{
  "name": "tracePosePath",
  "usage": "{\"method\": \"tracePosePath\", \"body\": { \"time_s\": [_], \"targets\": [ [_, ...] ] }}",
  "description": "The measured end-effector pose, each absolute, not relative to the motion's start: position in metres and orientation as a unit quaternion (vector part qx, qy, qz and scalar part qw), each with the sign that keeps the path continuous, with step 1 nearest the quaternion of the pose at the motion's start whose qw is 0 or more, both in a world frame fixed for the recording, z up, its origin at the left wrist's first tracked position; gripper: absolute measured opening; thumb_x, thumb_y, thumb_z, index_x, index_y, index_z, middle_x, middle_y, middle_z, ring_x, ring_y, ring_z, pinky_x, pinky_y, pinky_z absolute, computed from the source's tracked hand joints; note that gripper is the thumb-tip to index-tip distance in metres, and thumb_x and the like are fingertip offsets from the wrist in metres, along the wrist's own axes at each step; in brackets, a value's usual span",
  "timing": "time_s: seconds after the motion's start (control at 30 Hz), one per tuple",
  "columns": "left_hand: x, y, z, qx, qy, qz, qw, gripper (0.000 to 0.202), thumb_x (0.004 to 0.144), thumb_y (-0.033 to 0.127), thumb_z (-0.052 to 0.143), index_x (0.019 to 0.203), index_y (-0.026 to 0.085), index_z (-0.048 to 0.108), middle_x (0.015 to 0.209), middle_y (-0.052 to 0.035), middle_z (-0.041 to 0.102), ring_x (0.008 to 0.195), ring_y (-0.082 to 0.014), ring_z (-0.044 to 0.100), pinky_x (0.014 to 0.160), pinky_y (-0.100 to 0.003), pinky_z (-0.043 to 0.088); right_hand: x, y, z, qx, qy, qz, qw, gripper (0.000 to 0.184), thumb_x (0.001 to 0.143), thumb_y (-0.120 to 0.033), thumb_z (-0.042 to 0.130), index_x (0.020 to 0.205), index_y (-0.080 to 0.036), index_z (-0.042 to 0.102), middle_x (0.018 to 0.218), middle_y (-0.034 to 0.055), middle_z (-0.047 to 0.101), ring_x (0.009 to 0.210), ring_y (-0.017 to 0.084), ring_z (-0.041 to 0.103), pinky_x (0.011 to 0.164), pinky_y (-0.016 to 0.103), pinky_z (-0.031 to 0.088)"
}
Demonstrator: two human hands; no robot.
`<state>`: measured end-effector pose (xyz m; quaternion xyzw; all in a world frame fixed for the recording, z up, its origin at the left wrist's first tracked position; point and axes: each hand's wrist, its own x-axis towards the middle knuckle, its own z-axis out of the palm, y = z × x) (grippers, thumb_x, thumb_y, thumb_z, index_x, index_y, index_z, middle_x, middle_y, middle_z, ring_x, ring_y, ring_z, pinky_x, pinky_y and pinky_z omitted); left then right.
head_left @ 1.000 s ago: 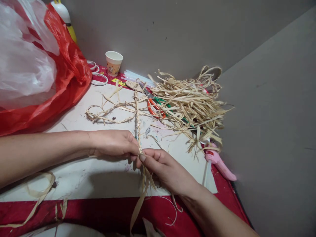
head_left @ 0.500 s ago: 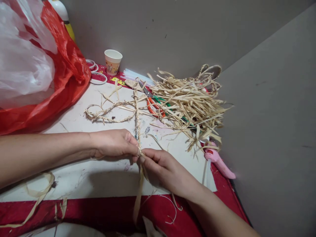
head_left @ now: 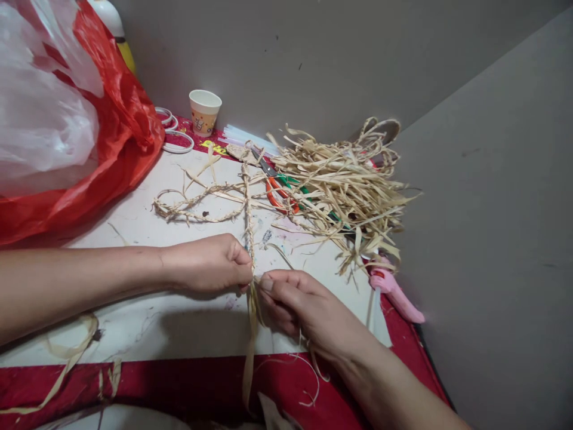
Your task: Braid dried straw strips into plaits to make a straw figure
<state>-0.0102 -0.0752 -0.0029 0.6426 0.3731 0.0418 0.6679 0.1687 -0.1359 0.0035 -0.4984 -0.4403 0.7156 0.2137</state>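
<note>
A thin braid of dried straw [head_left: 248,206] runs from the back of the white board [head_left: 147,233] toward me. My left hand [head_left: 208,263] is closed, pinching the near end of the braid. My right hand [head_left: 298,304] meets it from the right, its fingers pinched on the loose straw strips [head_left: 250,346] that hang down from the braid's end over the table's front edge. Both thumbs touch at the working point of the braid.
A heap of loose straw [head_left: 344,191] lies at the back right, over orange-handled scissors [head_left: 280,194]. A pink glue gun [head_left: 394,292] lies at the right edge. A paper cup [head_left: 205,111], white rings [head_left: 176,140] and a red plastic bag [head_left: 89,119] stand at the back left.
My right hand has shifted slightly right and turned, drawing the loose strips together below the braid. The left hand holds its place.
</note>
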Motion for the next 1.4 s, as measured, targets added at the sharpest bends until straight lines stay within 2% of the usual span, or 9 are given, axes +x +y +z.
{"method": "tracePosePath", "body": {
  "time_s": [0.17, 0.4, 0.57, 0.77, 0.9, 1.0, 1.13, 1.3, 1.4],
  "targets": [
    [-0.01, -0.081, -0.003, 0.634, 0.372, 0.068, 0.675, 0.023, 0.074, 0.027, 0.047, 0.053, 0.016, 0.047, 0.048, 0.0063, 0.031, 0.045, -0.006, 0.024, 0.043, -0.022, 0.017, 0.154, -0.154, -0.007, -0.522, -0.404, 0.72, 0.214, 0.036, 0.088, -0.045, 0.042, 0.065, -0.019, 0.049, 0.041, -0.0059, 0.042, 0.032, 0.007, 0.032, 0.034, 0.02, 0.022],
    [-0.009, -0.087, -0.003, 0.594, 0.37, 0.082, 0.709, 0.026, 0.075, 0.031, 0.048, 0.054, 0.015, 0.051, 0.048, 0.0053, 0.034, 0.045, -0.0064, 0.025, 0.042, -0.022, 0.017, 0.16, -0.158, -0.009, -0.561, -0.716, 0.391, 0.136, 0.029, 0.092, -0.028, 0.038, 0.065, -0.019, 0.043, 0.057, -0.0003, 0.05, 0.052, 0.011, 0.043, 0.051, 0.025, 0.028],
    [-0.008, -0.087, -0.006, 0.601, 0.376, 0.087, 0.7, 0.024, 0.076, 0.032, 0.05, 0.064, 0.014, 0.061, 0.051, 0.004, 0.043, 0.047, -0.0072, 0.033, 0.044, -0.021, 0.022, 0.152, -0.161, -0.002, -0.564, -0.766, 0.307, 0.043, 0.027, 0.089, -0.026, 0.043, 0.064, -0.02, 0.048, 0.052, 0.0016, 0.051, 0.045, 0.011, 0.039, 0.049, 0.029, 0.021],
    [-0.009, -0.083, -0.007, 0.611, 0.381, 0.05, 0.692, 0.023, 0.078, 0.032, 0.05, 0.071, 0.013, 0.062, 0.048, 0.0066, 0.036, 0.043, -0.006, 0.024, 0.041, -0.021, 0.017, 0.156, -0.172, 0.041, -0.422, -0.801, 0.425, 0.004, 0.023, 0.088, -0.028, 0.052, 0.068, -0.021, 0.061, 0.06, 0.0001, 0.059, 0.047, 0.01, 0.044, 0.045, 0.025, 0.029],
    [-0.01, -0.081, -0.008, 0.62, 0.361, 0.051, 0.695, 0.023, 0.078, 0.032, 0.051, 0.071, 0.013, 0.062, 0.049, 0.0068, 0.036, 0.045, -0.0062, 0.024, 0.043, -0.021, 0.018, 0.18, -0.161, 0.043, -0.538, -0.706, 0.394, 0.239, 0.035, 0.092, -0.031, 0.047, 0.061, -0.019, 0.056, 0.052, -0.0009, 0.049, 0.048, 0.01, 0.043, 0.046, 0.023, 0.033],
    [-0.01, -0.078, -0.008, 0.608, 0.348, 0.06, 0.711, 0.022, 0.079, 0.032, 0.052, 0.073, 0.013, 0.062, 0.051, 0.0066, 0.04, 0.046, -0.0059, 0.025, 0.045, -0.02, 0.02, 0.184, -0.144, 0.026, -0.587, -0.608, 0.405, 0.348, 0.022, 0.09, -0.037, 0.053, 0.08, -0.019, 0.06, 0.066, 0.0003, 0.057, 0.059, 0.011, 0.051, 0.054, 0.022, 0.04],
    [-0.01, -0.076, -0.006, 0.622, 0.293, 0.085, 0.721, 0.025, 0.082, 0.03, 0.049, 0.072, 0.012, 0.063, 0.061, 0.0023, 0.053, 0.052, -0.0064, 0.037, 0.051, -0.019, 0.029, 0.173, -0.131, 0.003, -0.524, -0.546, 0.594, 0.274, 0.026, 0.09, -0.043, 0.05, 0.095, -0.018, 0.055, 0.071, 0.0005, 0.06, 0.065, 0.012, 0.057, 0.062, 0.023, 0.045],
    [-0.01, -0.077, 0.002, 0.652, 0.337, 0.048, 0.678, 0.028, 0.083, 0.035, 0.047, 0.068, 0.014, 0.059, 0.049, 0.0061, 0.039, 0.042, -0.0059, 0.027, 0.04, -0.019, 0.022, 0.173, -0.131, -0.005, -0.487, -0.53, 0.667, 0.193, 0.04, 0.091, -0.053, 0.042, 0.081, -0.016, 0.053, 0.053, -0.007, 0.037, 0.042, 0.006, 0.028, 0.04, 0.019, 0.024],
    [-0.01, -0.078, 0.007, 0.667, 0.346, 0.036, 0.659, 0.026, 0.082, 0.033, 0.047, 0.073, 0.015, 0.063, 0.048, 0.0063, 0.038, 0.041, -0.0059, 0.028, 0.039, -0.019, 0.023, 0.177, -0.128, -0.005, -0.491, -0.548, 0.658, 0.16, 0.046, 0.09, -0.055, 0.041, 0.074, -0.014, 0.056, 0.053, -0.0065, 0.033, 0.043, 0.005, 0.025, 0.039, 0.019, 0.018]
  ]
}}
